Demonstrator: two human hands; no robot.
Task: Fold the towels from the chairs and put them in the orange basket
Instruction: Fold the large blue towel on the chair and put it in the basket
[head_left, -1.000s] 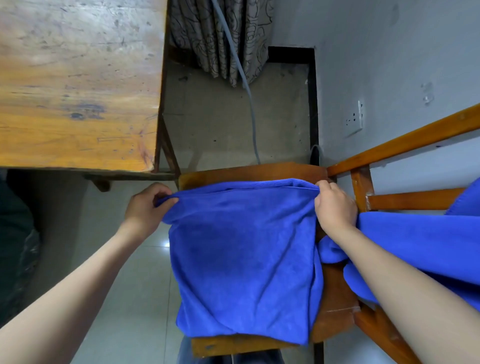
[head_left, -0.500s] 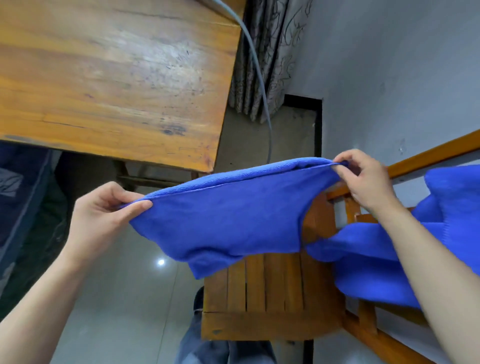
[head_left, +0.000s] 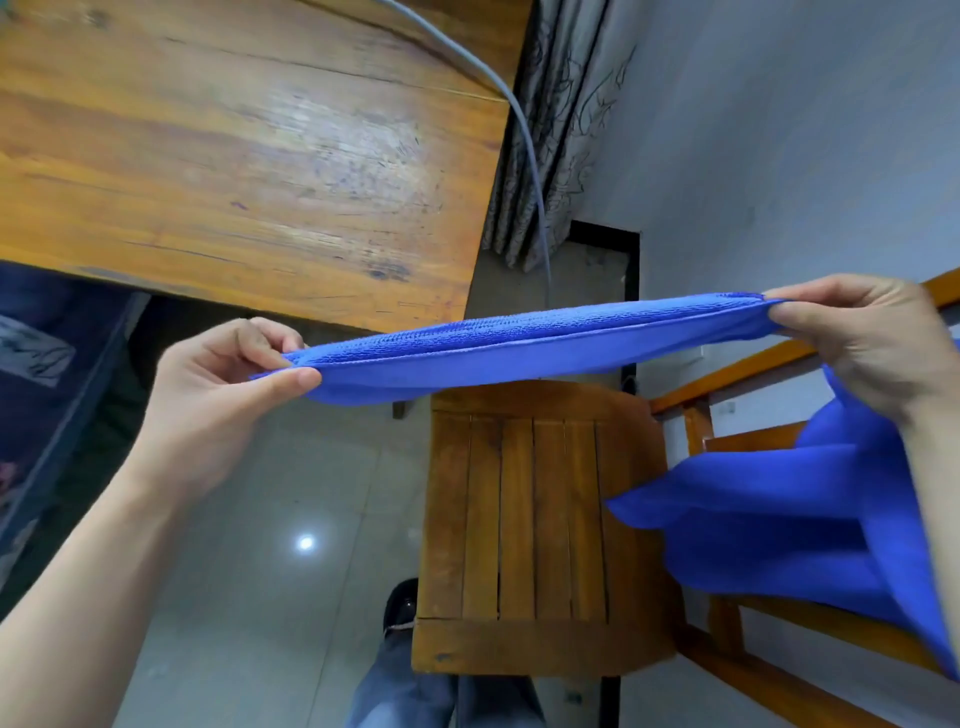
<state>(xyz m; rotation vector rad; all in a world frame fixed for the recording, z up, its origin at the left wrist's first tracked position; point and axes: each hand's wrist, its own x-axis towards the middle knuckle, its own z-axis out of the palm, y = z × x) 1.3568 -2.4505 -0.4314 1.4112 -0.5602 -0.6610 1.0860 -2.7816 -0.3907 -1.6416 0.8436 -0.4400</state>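
Towel stretched above the chair: your left hand and right hand pinch its ends mid-fold; next, bring them together.

Between the fingers the towel is matt, ribbed blue cloth; below them the chair is smooth wood, the floor glossy tile.

Home room, worn wooden table, slatted chair, patterned curtain, tiled floor
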